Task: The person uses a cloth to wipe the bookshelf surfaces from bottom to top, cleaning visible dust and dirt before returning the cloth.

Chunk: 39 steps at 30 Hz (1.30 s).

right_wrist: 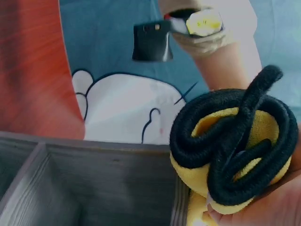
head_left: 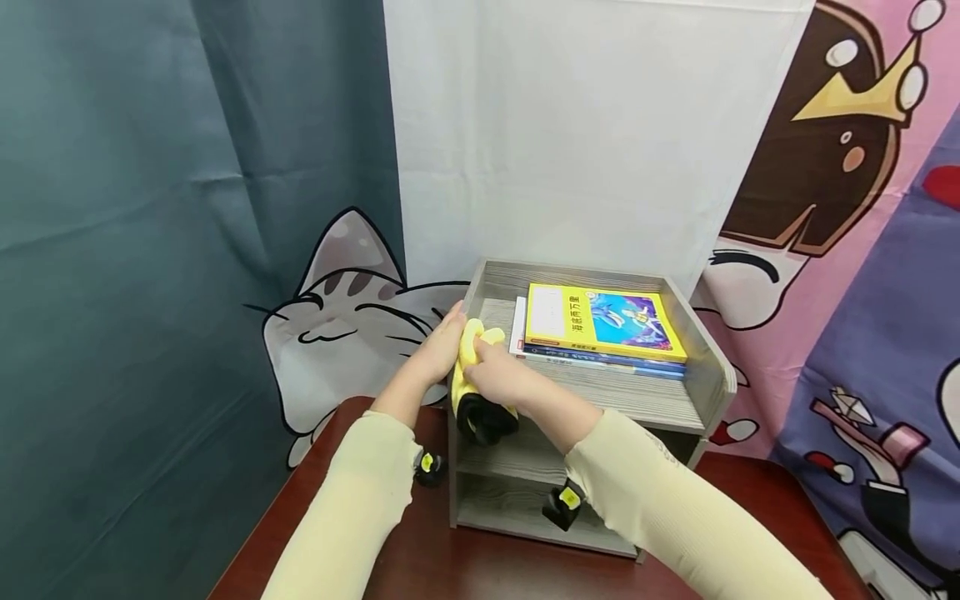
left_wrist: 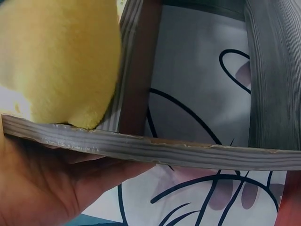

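Note:
A yellow cloth with black on its other face [head_left: 467, 354] is bunched up at the left side of a small grey wood-grain shelf [head_left: 603, 397]. My right hand [head_left: 498, 375] grips the cloth against the inner face of the left side panel. In the right wrist view the black part of the cloth [right_wrist: 225, 136] hangs in folds beside the fingers. My left hand [head_left: 441, 348] rests along the outside of that same panel, its fingers extended. From the left wrist, the panel edge [left_wrist: 197, 151] runs between that hand [left_wrist: 51, 183] and the yellow cloth [left_wrist: 61, 61].
On the top tier lies a stack of books, a yellow-covered book [head_left: 607, 321] uppermost. The shelf stands on a dark red table [head_left: 420, 542]. Behind it hang a white curtain [head_left: 585, 133] and cartoon-printed cloths. Each wrist carries a small black camera.

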### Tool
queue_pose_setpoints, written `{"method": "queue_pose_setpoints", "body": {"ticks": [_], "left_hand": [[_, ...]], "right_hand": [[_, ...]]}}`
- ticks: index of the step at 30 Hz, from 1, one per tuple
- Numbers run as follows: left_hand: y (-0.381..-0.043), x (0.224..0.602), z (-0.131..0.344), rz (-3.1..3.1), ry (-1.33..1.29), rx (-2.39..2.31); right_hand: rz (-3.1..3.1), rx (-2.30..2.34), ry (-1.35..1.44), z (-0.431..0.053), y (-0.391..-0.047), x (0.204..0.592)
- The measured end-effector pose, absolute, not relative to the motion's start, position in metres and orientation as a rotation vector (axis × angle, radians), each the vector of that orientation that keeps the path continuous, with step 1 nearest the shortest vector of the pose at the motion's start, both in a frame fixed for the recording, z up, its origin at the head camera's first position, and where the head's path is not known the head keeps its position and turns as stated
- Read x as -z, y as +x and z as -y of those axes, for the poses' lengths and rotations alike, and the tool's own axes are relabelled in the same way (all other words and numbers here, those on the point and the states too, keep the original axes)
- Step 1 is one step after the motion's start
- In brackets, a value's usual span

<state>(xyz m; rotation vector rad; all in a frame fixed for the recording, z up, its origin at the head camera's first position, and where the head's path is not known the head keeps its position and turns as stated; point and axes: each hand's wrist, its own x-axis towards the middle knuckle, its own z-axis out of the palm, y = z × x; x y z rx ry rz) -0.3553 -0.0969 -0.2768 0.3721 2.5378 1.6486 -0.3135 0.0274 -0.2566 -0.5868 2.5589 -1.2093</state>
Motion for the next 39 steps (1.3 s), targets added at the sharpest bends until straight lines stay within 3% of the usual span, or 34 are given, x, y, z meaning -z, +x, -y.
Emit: {"method": "queue_pose_setpoints", "body": {"ticks": [9,23,25,30,36,39], "left_hand": [[-0.358,0.277,0.106,-2.545,0.397,-1.668],[-0.351,0.283,0.089,-2.511,0.537,-1.73],[-0.351,0.284,0.086,-2.511,0.535,-1.739],[-0.348,0.29,0.083,-2.544,0.455,-1.706],[-0.345,0.294,0.086,-2.542,0.439,-1.697],[-0.347,0.292,0.088,-2.562,0.441,-1.686]], "right_hand": [[-2.459,1.267,-0.285,-0.019,-0.358,0.251],[-2.668,0.995,-0.299,-0.039,-0.413,0.255],[-2.73,0.893,-0.369,-0.05,-0.463,0.281],[-2.797,0.899,-0.298,-0.061,-0.539,0.323],[-2.678,1.252,0.1,-0.04,-0.495,0.287],[-2.633,1.561,0.098,-0.037,-0.492,0.281]]}}
